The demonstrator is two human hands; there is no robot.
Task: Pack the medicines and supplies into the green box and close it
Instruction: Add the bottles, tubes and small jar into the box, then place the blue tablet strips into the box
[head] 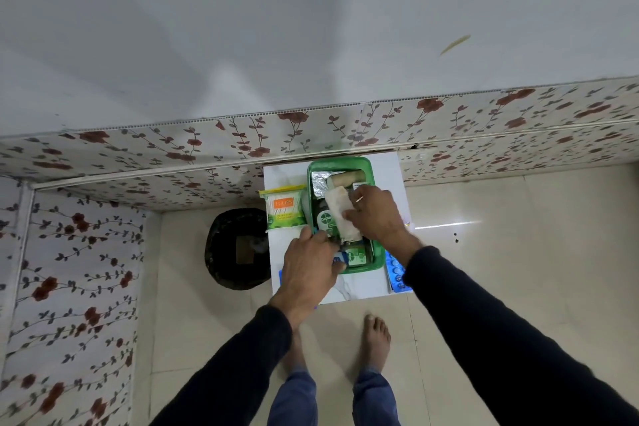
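Note:
The green box [368, 166] stands open on a small white table [356, 284]. Inside lie a foil blister strip [320, 181], a beige bandage roll [347, 178], a green Dettol bottle [326, 220] and a small green carton [356, 257]. My right hand [375, 214] holds a white gauze roll [340, 214] laid across the box's contents. At the box's near left corner my left hand [309, 270] rests, fingers around a small blue and white pack [340, 259]. Left of the box sits a green pack of cotton buds [283, 207].
A blue blister strip [396, 271] lies at the table's right edge, partly under my right sleeve. A dark round bin [235, 249] stands on the floor left of the table. My bare feet are just in front of it. Flowered wall panels run behind and to the left.

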